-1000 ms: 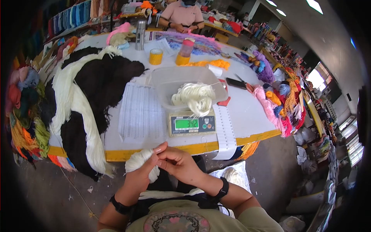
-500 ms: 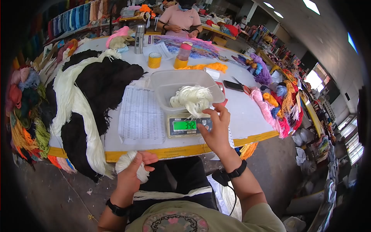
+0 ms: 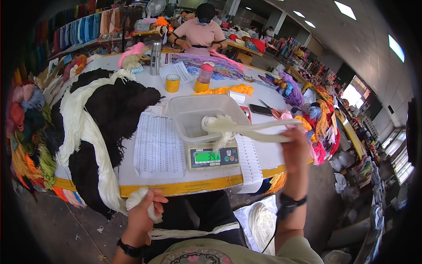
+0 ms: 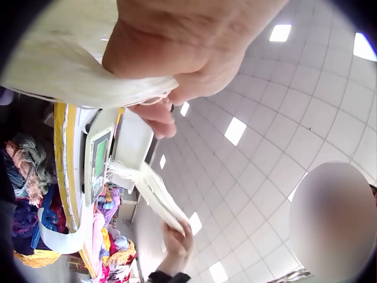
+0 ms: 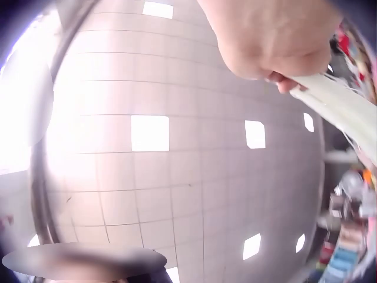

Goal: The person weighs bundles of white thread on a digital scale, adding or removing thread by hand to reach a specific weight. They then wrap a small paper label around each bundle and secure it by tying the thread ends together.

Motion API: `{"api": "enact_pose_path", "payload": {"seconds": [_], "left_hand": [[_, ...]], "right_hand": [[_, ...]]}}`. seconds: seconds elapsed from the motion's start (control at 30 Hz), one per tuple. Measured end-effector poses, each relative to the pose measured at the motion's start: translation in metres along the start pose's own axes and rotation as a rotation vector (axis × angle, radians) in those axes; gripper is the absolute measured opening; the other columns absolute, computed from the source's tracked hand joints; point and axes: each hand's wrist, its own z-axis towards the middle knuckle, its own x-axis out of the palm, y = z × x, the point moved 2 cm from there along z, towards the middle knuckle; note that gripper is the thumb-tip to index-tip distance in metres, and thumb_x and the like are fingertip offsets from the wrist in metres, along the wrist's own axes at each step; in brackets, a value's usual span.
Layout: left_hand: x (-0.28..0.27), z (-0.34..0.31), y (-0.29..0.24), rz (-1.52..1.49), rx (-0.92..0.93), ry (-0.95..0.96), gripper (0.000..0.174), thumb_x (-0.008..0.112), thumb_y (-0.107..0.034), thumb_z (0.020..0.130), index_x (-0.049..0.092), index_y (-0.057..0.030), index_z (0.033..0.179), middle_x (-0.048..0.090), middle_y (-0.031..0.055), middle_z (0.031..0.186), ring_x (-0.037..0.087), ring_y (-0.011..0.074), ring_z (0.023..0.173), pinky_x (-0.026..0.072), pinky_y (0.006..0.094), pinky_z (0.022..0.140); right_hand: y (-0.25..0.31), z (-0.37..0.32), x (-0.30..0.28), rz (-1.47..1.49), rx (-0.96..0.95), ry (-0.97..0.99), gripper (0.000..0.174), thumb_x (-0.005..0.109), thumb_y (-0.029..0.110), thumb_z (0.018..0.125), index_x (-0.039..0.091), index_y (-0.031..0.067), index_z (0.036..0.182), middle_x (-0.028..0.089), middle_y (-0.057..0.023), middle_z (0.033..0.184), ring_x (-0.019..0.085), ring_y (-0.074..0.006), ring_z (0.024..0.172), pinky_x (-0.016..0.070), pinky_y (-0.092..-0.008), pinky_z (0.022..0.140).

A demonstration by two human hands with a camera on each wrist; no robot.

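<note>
My right hand (image 3: 295, 149), raised at the right of the table, grips one end of a cream yarn skein (image 3: 263, 132). The skein stretches leftward to the clear plastic tub (image 3: 182, 119), where its frayed end hangs over the rim. Under the tub stands a digital scale (image 3: 213, 155) with a lit green display. Below the table's front edge my left hand (image 3: 143, 215) holds a wound bundle of white yarn (image 3: 136, 199) between thumb and fingers. In the left wrist view, this yarn bundle (image 4: 59, 71) lies against the palm side.
A printed sheet (image 3: 160, 147) lies left of the scale and a paper strip (image 3: 250, 167) right of it. Black yarn (image 3: 118, 105) with a white skein (image 3: 90, 116) covers the table's left. Scissors (image 3: 274, 112) and a phone (image 3: 260, 110) lie right. Another person (image 3: 200, 33) works opposite.
My right hand left the left hand's yarn bundle, reached to the tub, gripped the skein there and drew it up and right. The left hand keeps its bundle and has shifted slightly left and down.
</note>
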Motion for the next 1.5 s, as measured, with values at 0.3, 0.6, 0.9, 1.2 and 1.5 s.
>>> {"api": "enact_pose_path", "payload": {"seconds": [0.3, 0.6, 0.9, 1.2, 1.5], "left_hand": [[0.034, 0.005, -0.03, -0.365, 0.172, 0.592, 0.048, 0.052, -0.031, 0.097, 0.047, 0.0014, 0.132, 0.067, 0.0191, 0.108, 0.056, 0.0123, 0.052, 0.0386, 0.0205, 0.042], [0.092, 0.018, -0.005, -0.164, 0.096, 0.585, 0.03, 0.057, -0.022, 0.096, 0.057, 0.0038, 0.112, 0.063, 0.0111, 0.104, 0.063, 0.0188, 0.093, 0.0522, 0.0343, 0.085], [0.075, 0.02, 0.0, -0.358, 0.102, 0.205, 0.024, 0.064, -0.011, 0.091, 0.057, 0.0025, 0.109, 0.065, 0.0109, 0.096, 0.065, 0.0197, 0.089, 0.0522, 0.0331, 0.085], [0.09, 0.022, -0.002, -0.308, 0.047, 0.18, 0.021, 0.065, -0.015, 0.091, 0.055, -0.0004, 0.104, 0.062, 0.0073, 0.089, 0.062, 0.016, 0.086, 0.0507, 0.031, 0.078], [0.087, 0.025, -0.002, -0.249, 0.028, 0.204, 0.021, 0.064, -0.016, 0.092, 0.057, 0.0001, 0.102, 0.063, 0.0094, 0.09, 0.062, 0.0178, 0.085, 0.0515, 0.033, 0.079]], "right_hand": [[0.083, -0.09, 0.029, -0.588, -0.23, -0.121, 0.028, 0.059, 0.01, 0.092, 0.058, 0.002, 0.118, 0.063, -0.0009, 0.085, 0.049, -0.0027, 0.06, 0.0386, -0.0185, 0.053], [-0.055, -0.139, 0.135, -0.605, 0.395, 0.707, 0.019, 0.054, 0.014, 0.096, 0.057, 0.0024, 0.111, 0.066, -0.0029, 0.078, 0.058, -0.0075, 0.058, 0.0464, -0.022, 0.053], [-0.093, -0.149, 0.132, -0.597, 0.35, 0.693, 0.009, 0.051, 0.006, 0.096, 0.051, -0.0004, 0.101, 0.068, -0.0068, 0.099, 0.065, -0.0085, 0.074, 0.0517, -0.0217, 0.064], [-0.088, -0.147, 0.133, -0.297, 0.442, 0.514, 0.015, 0.052, 0.007, 0.096, 0.056, -0.0012, 0.107, 0.068, -0.0071, 0.09, 0.066, -0.0096, 0.073, 0.0504, -0.0206, 0.056], [-0.096, -0.147, 0.13, -0.39, 0.457, 0.586, 0.018, 0.049, 0.005, 0.097, 0.055, -0.0005, 0.113, 0.066, -0.0081, 0.098, 0.065, -0.0118, 0.074, 0.0474, -0.0198, 0.056]]}}
